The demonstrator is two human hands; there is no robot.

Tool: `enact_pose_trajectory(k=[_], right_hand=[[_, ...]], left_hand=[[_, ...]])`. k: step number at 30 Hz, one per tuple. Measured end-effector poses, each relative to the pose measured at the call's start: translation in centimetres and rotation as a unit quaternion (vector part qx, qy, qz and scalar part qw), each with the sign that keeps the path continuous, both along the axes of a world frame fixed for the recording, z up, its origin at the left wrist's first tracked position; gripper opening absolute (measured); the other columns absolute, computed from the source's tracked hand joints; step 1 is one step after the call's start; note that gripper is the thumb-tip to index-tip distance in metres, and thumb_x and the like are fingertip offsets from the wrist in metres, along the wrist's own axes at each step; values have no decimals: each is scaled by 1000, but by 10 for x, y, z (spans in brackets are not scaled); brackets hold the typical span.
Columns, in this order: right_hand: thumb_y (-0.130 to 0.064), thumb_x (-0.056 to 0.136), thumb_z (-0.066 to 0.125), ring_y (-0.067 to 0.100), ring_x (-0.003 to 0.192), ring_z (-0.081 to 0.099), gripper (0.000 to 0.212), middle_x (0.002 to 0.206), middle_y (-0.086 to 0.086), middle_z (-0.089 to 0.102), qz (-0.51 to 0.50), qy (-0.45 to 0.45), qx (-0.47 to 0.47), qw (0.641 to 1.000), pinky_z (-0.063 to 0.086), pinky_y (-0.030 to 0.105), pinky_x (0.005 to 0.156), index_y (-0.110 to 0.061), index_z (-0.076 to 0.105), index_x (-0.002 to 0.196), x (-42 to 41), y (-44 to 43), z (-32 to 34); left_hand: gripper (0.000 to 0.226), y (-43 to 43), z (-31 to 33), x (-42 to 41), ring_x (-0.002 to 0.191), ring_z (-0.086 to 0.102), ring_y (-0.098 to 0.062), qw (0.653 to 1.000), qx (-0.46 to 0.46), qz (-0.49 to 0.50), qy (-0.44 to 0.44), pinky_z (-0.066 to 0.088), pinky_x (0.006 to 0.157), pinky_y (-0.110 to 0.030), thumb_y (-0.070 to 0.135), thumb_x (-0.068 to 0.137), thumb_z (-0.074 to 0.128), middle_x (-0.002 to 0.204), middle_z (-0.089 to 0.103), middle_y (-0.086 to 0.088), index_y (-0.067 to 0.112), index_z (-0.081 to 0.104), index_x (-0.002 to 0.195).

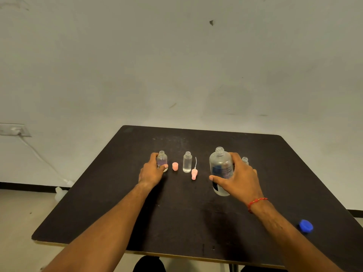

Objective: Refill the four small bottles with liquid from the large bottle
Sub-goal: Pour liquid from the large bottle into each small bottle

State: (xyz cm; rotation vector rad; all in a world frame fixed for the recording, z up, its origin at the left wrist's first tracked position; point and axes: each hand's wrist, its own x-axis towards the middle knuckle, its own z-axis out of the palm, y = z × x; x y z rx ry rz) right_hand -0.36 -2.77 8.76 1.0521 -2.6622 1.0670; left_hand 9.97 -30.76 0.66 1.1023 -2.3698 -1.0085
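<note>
With both hands clasped, left hand (151, 171) round a small bottle (162, 160), right hand (238, 178) round the uncapped large bottle (221, 167) mid-table, pouring looks next: lift, tilt gently.

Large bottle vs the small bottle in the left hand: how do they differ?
The large bottle is far wider and taller than the small bottle. The large bottle carries a dark blue label; the small bottle shows a faint purple tint low down. The right hand grips the large bottle; the left hand grips the small one. Both are clear, upright and uncapped.
</note>
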Motion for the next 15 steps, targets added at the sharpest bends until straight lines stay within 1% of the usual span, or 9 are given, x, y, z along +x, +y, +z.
enact_pose_trajectory(k=[4, 9, 11, 15], right_hand=[[-60, 66, 79, 20, 111, 60, 76, 123, -8, 61, 3, -3, -4, 1000, 41, 50, 105, -33, 44, 127, 0, 1, 0], [-59, 66, 79, 21, 112, 60, 76, 123, -7, 61, 1, -6, -4, 1000, 40, 51, 105, -32, 44, 128, 1, 1, 1], [-58, 66, 79, 20, 111, 59, 75, 122, -8, 62, 0, -6, -5, 1000, 38, 50, 105, -32, 44, 127, 3, 2, 3], [-58, 66, 80, 20, 110, 60, 74, 121, -9, 62, -3, -4, -9, 1000, 40, 51, 105, -32, 44, 126, 7, 5, 4]], left_hand=[[63, 3, 1, 4, 124, 61, -28, 999, 20, 3, 27, 51, 103, -49, 34, 93, 72, 142, 60, -6, 29, 36, 145], [64, 8, 1, 13, 128, 59, -27, 998, 25, 18, 50, 47, 109, -48, 32, 93, 72, 142, 61, -4, 28, 36, 146], [64, 12, 4, 17, 128, 59, -27, 998, 9, 28, 56, 46, 107, -46, 34, 93, 72, 142, 61, -2, 27, 36, 146], [61, 22, 13, 27, 125, 60, -26, 994, -47, 62, 76, 49, 101, -44, 40, 93, 71, 143, 58, -2, 25, 40, 143]])
